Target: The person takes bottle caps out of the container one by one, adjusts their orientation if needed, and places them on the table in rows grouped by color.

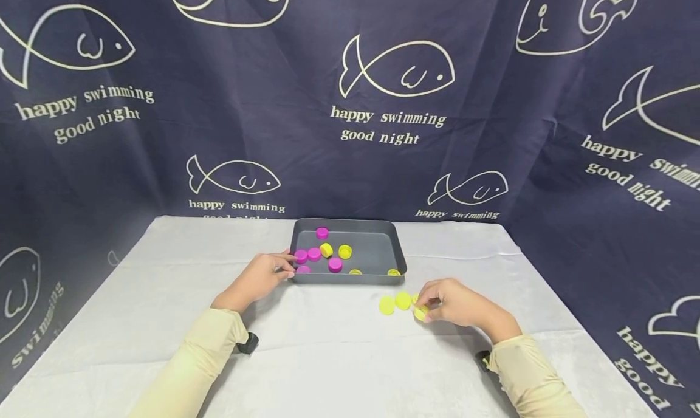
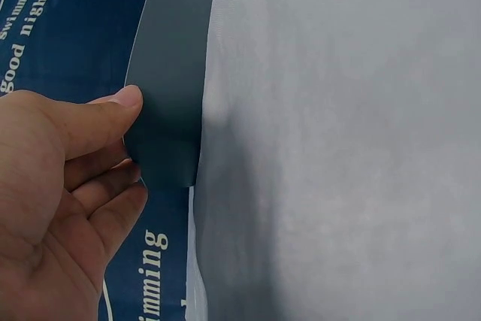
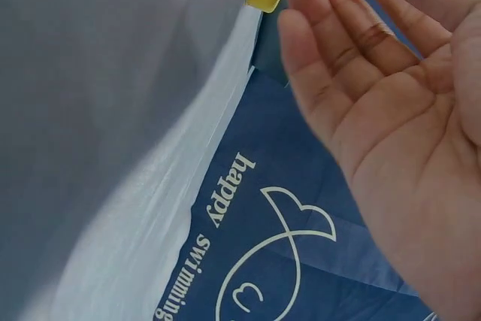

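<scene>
Off the near right corner of the dark gray tray [image 1: 347, 279], a yellow bottle cap [image 1: 420, 313] is pinched by the right hand [image 1: 456, 302], beside loose yellow caps [image 1: 386, 305]. The left hand [image 1: 266, 275] grips the tray's near left corner; magenta caps [image 1: 335, 265] and yellow ones lie inside. Apparent step: picking up; next move calls for lifting clear of neighboring caps.

The left arm [image 1: 188, 363], in a long pale-yellow cloth sleeve, slants inward over the white cloth-covered table [image 1: 339, 369]. Its left hand [image 1: 267, 273] pinches, thumb opposite curled fingers, nearer the table's far edge than the other hand. The matching sleeved right arm [image 1: 533, 375] angles in from the table's right side, wrist bare, the right hand [image 1: 456, 302] pinching at the fingertips, its outer fingers gently bent.
</scene>
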